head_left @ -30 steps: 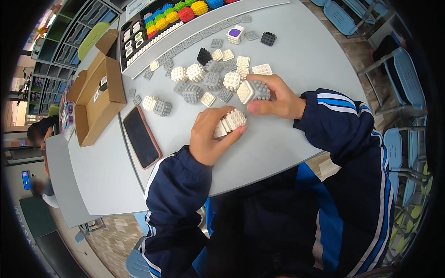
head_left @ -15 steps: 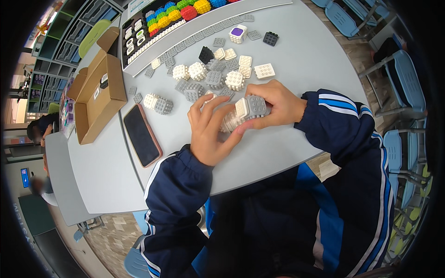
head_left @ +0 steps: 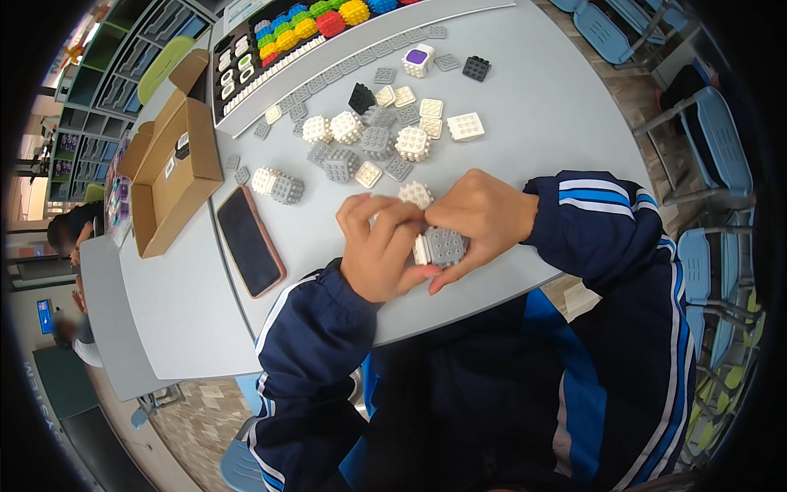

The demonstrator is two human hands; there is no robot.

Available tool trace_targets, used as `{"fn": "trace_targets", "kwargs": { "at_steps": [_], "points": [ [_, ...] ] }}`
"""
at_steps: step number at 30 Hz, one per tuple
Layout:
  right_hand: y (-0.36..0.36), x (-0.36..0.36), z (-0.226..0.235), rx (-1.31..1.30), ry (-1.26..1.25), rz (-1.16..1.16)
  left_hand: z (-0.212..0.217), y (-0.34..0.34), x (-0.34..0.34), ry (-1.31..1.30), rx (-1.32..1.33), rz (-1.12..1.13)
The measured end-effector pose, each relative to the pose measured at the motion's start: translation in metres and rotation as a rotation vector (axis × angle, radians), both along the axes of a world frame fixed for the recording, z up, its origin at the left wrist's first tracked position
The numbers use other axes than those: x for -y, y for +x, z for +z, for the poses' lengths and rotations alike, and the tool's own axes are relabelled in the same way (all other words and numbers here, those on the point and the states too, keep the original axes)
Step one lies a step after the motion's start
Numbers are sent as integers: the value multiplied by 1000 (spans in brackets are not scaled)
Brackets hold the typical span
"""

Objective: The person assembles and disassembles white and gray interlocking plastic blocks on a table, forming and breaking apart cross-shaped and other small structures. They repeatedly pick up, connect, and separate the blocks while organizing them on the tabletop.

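Near the front edge of the table, my left hand (head_left: 379, 250) and my right hand (head_left: 485, 215) close around a grey studded block (head_left: 447, 246). A thin white square plate (head_left: 420, 248) sits against that block's left side, by my left thumb. Just beyond my fingertips is a white studded block (head_left: 416, 193); whether a finger touches it cannot be made out. Farther off lie a loose white plate (head_left: 368, 174), a grey plate (head_left: 398, 169), a grey block (head_left: 341, 166) and a white block (head_left: 412, 143). A white-and-grey joined pair (head_left: 279, 185) rests to the left.
A phone (head_left: 250, 240) lies left of my hands, beside an open cardboard box (head_left: 176, 176). At the back stands a tray (head_left: 328, 70) of coloured blocks. A black block (head_left: 476, 68) and a purple-faced white block (head_left: 417, 61) are far right. Blue chairs (head_left: 697, 148) stand beyond the table.
My hands have drawn nearer to each other, and the grey block has come closer to me. The white block, blurred by my left fingers before, now shows beyond both hands.
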State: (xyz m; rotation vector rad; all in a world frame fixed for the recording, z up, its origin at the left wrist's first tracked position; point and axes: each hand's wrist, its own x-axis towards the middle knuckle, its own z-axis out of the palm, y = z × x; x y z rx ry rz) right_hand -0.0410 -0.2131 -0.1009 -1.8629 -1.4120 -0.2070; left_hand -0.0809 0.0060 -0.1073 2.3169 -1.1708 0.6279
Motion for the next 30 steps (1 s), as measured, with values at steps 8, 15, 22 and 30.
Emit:
{"fn": "trace_targets", "kwargs": {
  "at_steps": [8,15,22,30],
  "points": [
    [-20,-7,-6,-206,27,135,-3,-10,1,-106,49,-123],
    [-17,-4,-4,-283,33,225,-2,-12,3,-131,-145,-96],
    [-5,0,0,-86,149,31,-2,0,-11,-463,-304,49],
    [42,16,-13,-392,185,-643,-6,23,-10,-344,-131,407]
  ]
}}
